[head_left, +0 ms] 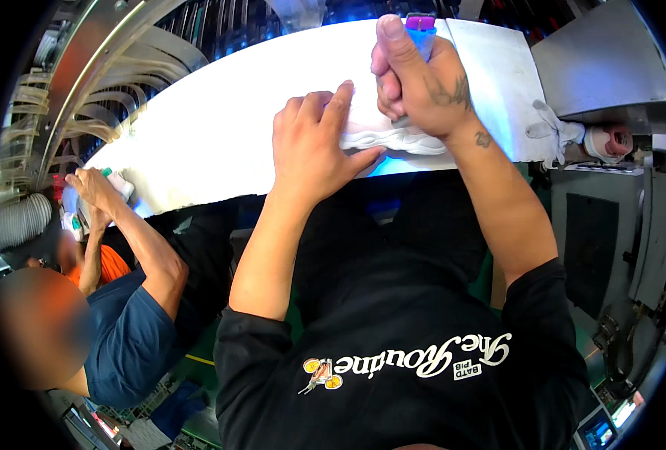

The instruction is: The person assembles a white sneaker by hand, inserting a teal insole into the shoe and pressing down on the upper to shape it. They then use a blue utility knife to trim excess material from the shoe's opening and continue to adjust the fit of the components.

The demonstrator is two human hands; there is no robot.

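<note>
A pale shoe with a thick, wavy white sole (366, 139) lies on its side on the white worktop (220, 127), its sole edge toward me. My left hand (310, 142) grips its left end, index finger stretched along the far side and thumb at the near side by the sole. Over the shoe's right part, my right hand (426, 86) is closed in a fist around a blue-handled tool (423, 39). The tool's purple end sticks up beyond the fist, and a small greyish tip shows below it. The palm hides the rest of the tool and part of the shoe.
White work gloves (554, 133) lie at the worktop's right end beside a reddish-white roll-shaped object (609, 142). A grey metal housing (603, 60) rises at the right. At the left, a co-worker in a blue shirt (127, 349) handles a small white-and-green item.
</note>
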